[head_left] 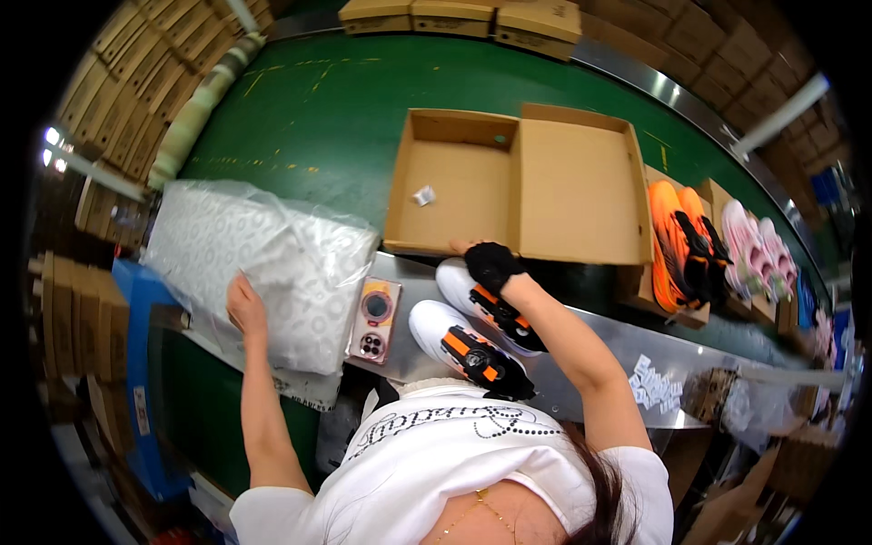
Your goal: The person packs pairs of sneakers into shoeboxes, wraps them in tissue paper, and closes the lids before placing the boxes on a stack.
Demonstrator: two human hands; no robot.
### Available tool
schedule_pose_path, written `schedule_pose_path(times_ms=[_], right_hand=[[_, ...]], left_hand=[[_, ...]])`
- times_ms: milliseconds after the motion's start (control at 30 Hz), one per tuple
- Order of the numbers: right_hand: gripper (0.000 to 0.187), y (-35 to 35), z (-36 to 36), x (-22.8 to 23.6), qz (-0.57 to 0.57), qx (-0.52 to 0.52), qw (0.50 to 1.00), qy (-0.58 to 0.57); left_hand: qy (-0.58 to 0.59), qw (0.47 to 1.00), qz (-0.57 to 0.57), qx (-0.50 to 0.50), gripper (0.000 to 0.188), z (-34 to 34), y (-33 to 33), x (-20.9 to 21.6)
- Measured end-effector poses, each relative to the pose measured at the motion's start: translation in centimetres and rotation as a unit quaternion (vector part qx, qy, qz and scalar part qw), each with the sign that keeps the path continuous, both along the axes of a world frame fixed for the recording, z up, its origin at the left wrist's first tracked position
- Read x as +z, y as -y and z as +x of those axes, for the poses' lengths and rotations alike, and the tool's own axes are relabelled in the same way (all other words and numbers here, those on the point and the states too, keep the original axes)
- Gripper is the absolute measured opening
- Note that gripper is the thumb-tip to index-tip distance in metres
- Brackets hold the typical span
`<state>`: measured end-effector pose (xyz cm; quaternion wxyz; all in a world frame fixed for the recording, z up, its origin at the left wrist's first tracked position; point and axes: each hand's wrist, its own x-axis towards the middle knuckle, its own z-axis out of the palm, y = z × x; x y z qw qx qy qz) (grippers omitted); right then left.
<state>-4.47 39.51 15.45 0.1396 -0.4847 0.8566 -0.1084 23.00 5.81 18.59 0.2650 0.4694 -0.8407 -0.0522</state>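
My left hand (243,306) is closed on the edge of a patterned white wrapping paper sheet (304,259), which lies in a stack with clear plastic about it. My right hand (490,265), in a black fingerless glove, is at the near wall of an open brown shoebox (454,173). Its fingertips touch the cardboard, but most of the fingers are hidden. A small white packet (424,195) lies inside the box, whose lid is folded back to the right. Below this hand, two white sneakers (445,331) with black and orange parts sit side by side, the right one partly covered by my wrist.
A phone in a decorated case (373,320) lies left of the sneakers on the metal ledge. To the right stand orange shoes (672,241), pink shoes (749,245) and a pile of small white packets (654,386). Closed shoeboxes (454,16) line the green belt's far side (363,82).
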Motion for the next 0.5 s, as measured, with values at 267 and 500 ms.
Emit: schedule_pose_path(times_ms=[267, 500], right_hand=[[0.072, 1.5, 4.1, 8.4, -0.301, 0.000, 0.913, 0.276], [0.023, -2.7, -2.7, 9.1, -0.638, -0.383, 0.556, 0.370]], left_hand=[[-0.343, 0.891, 0.102, -0.278, 0.022, -14.3, -10.1, 11.1], [-0.205, 0.801, 0.060, -0.559, 0.040, -26.3, -22.3, 9.6]])
